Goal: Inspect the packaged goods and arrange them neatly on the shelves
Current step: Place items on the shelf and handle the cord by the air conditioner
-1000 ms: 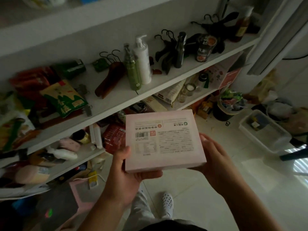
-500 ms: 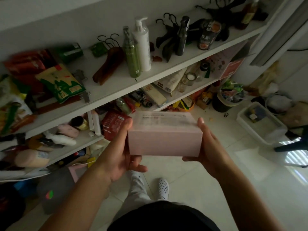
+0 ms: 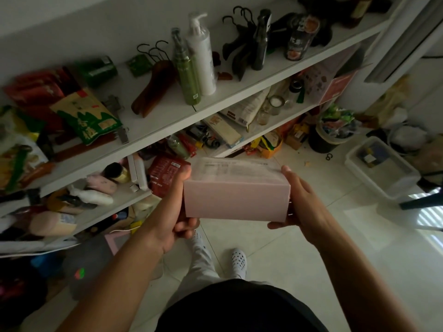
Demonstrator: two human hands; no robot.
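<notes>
Item: pink box [image 3: 236,202], held in the air in front of the shelves [image 3: 239,101], over the tiled floor [image 3: 299,248]. Left hand [image 3: 176,207] clamps the box's left end, thumb along the top edge, fingers [image 3: 187,227] curled under. Right hand [image 3: 302,202] clamps the right end, fingers mostly hidden behind the box. Plain long side faces the camera; printed top face tilts away, text blurred. Open floor lies right and below; the crowded shelf edges are close on the left. Green bottle [image 3: 187,68] and white pump bottle [image 3: 201,53] stand touching at the upper shelf's front edge.
</notes>
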